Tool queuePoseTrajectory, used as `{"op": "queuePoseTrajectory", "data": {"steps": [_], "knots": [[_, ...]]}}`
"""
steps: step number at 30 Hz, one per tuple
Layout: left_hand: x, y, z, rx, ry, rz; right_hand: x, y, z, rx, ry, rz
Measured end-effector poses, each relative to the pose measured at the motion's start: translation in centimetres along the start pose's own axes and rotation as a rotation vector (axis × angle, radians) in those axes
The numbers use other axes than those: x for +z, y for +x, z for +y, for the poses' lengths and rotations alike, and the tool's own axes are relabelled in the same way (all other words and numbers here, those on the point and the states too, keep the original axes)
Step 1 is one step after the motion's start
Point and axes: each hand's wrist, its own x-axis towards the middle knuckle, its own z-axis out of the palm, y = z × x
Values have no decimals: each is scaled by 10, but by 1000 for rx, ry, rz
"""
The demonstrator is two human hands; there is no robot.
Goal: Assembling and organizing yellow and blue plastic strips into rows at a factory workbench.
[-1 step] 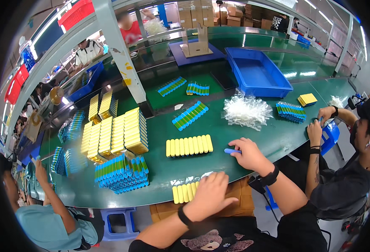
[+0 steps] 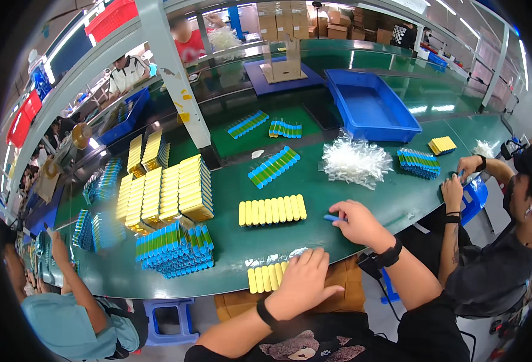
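My left hand (image 2: 305, 273) lies with fingers stretched over a row of yellow strips (image 2: 266, 277) at the near table edge; clear plastic shows at their upper ends. It covers the row's right end. Further right, my right hand (image 2: 359, 223) pinches a slim blue piece (image 2: 332, 218) between thumb and fingers, just above the table. Part of that piece is hidden by the fingers, and its kind cannot be made out. Ahead of both hands sits a neat row of yellow strips (image 2: 272, 210). Beyond it a row of blue-and-green strips (image 2: 273, 166) lies at a slant.
To the left stand stacks of yellow strips (image 2: 188, 187) and a pile of blue-green strips (image 2: 172, 248). A heap of clear plastic sleeves (image 2: 356, 160) sits before a blue tray (image 2: 371, 128). A metal post (image 2: 178, 78) rises at left. Co-workers sit on both sides; one (image 2: 489, 253) handles something at right.
My right hand has shifted very slightly and the blue piece in it has turned a little. My left hand stays in place.
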Motion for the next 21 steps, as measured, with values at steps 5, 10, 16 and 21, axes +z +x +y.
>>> {"op": "queuePoseTrajectory", "data": {"steps": [5, 10, 16, 21], "knots": [[-48, -70, -51, -213, -18, -17, -6, -26, 1, -310, 87, 58], [-80, -119, -72, -347, 26, 15, -3, -43, -37, -283, 142, -233], [-55, -129, -117, -350, -135, 221, 18, -24, -53, -325, -85, -372], [-51, -130, -125, -278, -272, 327, 31, 3, -87, -239, -270, -596]]}}
